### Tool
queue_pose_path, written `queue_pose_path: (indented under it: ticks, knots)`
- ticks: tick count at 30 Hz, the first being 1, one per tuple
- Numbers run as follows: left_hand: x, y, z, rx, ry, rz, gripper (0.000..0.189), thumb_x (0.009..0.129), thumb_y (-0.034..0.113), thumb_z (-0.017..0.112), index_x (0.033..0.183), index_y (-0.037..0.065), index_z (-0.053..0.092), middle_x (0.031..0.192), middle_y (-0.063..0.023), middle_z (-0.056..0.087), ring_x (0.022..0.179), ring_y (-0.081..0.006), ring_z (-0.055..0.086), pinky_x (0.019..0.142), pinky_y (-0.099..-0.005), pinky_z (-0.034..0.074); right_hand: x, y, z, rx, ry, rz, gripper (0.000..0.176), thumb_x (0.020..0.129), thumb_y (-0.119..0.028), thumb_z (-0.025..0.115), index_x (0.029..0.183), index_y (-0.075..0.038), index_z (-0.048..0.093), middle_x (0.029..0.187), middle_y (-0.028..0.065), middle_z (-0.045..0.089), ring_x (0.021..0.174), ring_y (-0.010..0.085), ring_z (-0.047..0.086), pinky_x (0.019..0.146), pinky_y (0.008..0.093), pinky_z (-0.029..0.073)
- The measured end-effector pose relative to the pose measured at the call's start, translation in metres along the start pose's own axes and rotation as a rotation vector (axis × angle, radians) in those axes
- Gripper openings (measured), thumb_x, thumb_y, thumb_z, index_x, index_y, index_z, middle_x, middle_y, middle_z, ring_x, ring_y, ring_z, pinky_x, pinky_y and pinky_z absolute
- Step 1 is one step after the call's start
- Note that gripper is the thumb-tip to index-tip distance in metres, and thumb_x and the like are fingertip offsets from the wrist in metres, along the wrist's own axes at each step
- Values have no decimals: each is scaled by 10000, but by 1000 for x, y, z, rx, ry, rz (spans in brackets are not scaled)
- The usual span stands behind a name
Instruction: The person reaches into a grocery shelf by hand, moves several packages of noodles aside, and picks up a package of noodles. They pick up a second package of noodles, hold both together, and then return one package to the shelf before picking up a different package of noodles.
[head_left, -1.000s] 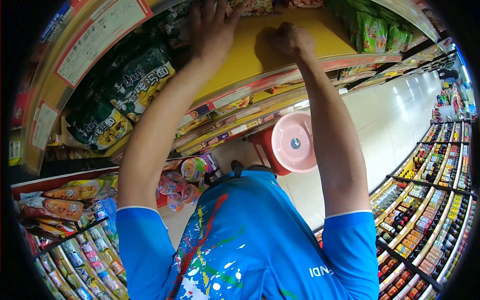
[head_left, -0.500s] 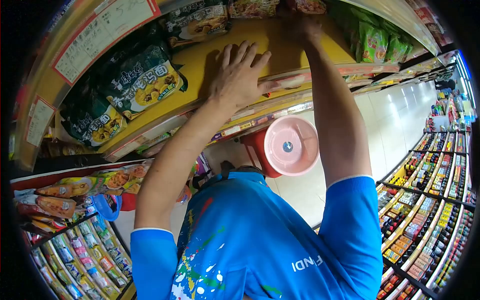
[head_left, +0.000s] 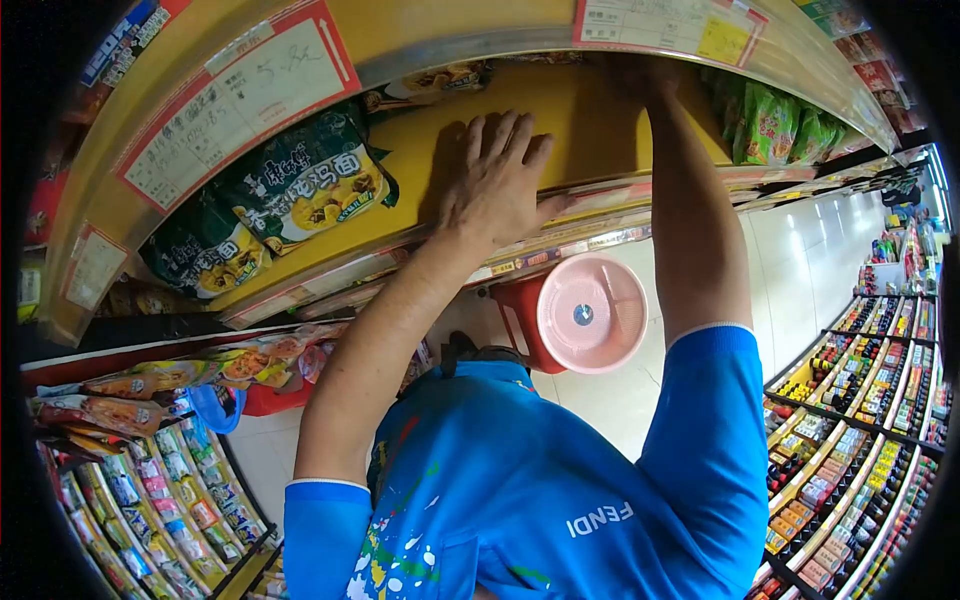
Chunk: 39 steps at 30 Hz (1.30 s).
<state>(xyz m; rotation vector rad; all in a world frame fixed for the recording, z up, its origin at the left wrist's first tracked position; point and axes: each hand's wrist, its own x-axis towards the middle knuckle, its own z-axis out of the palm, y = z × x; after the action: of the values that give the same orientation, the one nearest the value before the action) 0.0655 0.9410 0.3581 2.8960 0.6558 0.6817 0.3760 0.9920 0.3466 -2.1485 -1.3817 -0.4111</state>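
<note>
Keeping fingers of left hand spread beside green noodle packets on yellow shelf, probably for balance, and reaching deeper past packets with right hand, too shadowed to tell finger state.

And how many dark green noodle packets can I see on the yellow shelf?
3: left-end packet, middle packet beside it, and rear packet farther back, partly covered. More may be hidden behind the upper shelf's edge.
</note>
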Motion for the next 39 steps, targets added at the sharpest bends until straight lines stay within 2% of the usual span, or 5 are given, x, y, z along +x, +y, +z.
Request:
queue_pose_path:
  ticks: [3,5,17,26,39]
  knots:
    - [0,0,1,6,-3,-3,687,778,544,537,1231,32,461,1302,-191,384,1260,-319,294,1063,-491,166,14,27,23,-106,104,-67,701,732,-602,512,1297,-201,407,1300,145,440,1220,332,385,983,452,332]
    - [0,1,1,11,-7,-11,696,778,554,531,1224,24,466,1299,-192,388,1258,-320,297,1063,-492,166,18,37,31,-80,252,-211,471,781,-428,601,1147,-140,535,1154,125,542,1079,301,507,875,402,410]
    - [0,2,-2,24,-30,12,667,780,505,562,1218,10,476,1298,-193,389,1262,-320,294,1067,-484,167,87,46,48,-14,257,-230,458,775,-401,615,1135,-128,542,1135,133,549,1063,306,514,866,399,415]
    - [2,3,-3,-3,-34,-2,657,770,482,583,1215,11,478,1277,-193,402,1256,-321,299,1067,-479,171,39,-9,16,50,281,-248,447,771,-379,626,1125,-118,547,1120,139,554,1051,310,520,859,398,419]
    - [2,3,-4,2,-14,8,650,778,496,565,1198,6,485,1280,-193,405,1245,-320,314,1062,-484,175,31,-23,-15,98,274,-293,431,765,-347,642,1110,-104,554,1097,148,562,1033,315,528,848,395,424]
